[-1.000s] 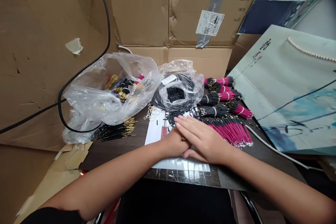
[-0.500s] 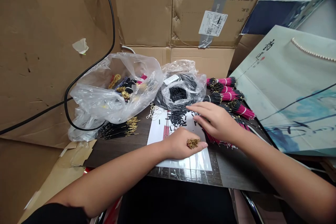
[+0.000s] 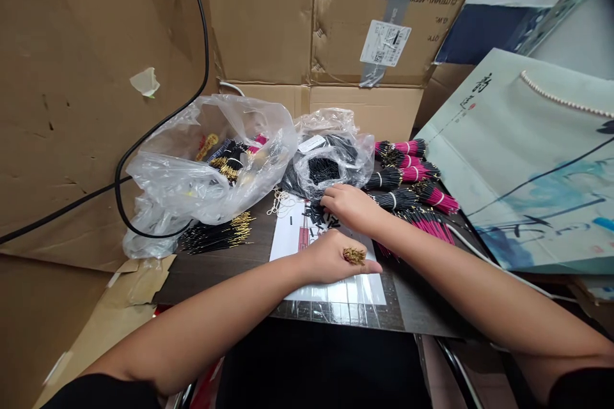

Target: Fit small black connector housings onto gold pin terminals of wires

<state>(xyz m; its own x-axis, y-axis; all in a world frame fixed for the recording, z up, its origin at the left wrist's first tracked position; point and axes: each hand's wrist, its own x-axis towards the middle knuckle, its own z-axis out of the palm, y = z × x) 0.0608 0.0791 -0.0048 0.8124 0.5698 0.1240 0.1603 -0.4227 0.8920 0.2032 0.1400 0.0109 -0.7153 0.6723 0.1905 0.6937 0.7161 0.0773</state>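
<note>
My left hand [image 3: 329,260] is closed around a bundle of thin gold-tipped wires [image 3: 355,256]. Only their gold ends show above the fist, and its thumb points right. Just beyond it, my right hand [image 3: 352,206] reaches over the loose black tubes [image 3: 314,212] with its fingers bent together. Whatever its fingertips pinch is hidden. Those short tubes lie scattered on a white sheet [image 3: 286,239]. Behind them stands an open plastic bag [image 3: 303,172] full of similar black pieces.
A large clear bag [image 3: 167,169] with more bundles stands left, beside loose black-and-gold wires [image 3: 215,234]. Tied black-and-pink bundles [image 3: 416,171] lie right, near a pale paper bag [image 3: 537,153]. Cardboard boxes [image 3: 263,19] wall the back; a black cable [image 3: 158,131] hangs left.
My right hand has moved left onto the loose black tubes, and its spread fingers have drawn together. My left hand keeps its bundle almost in place. The view has shifted slightly.
</note>
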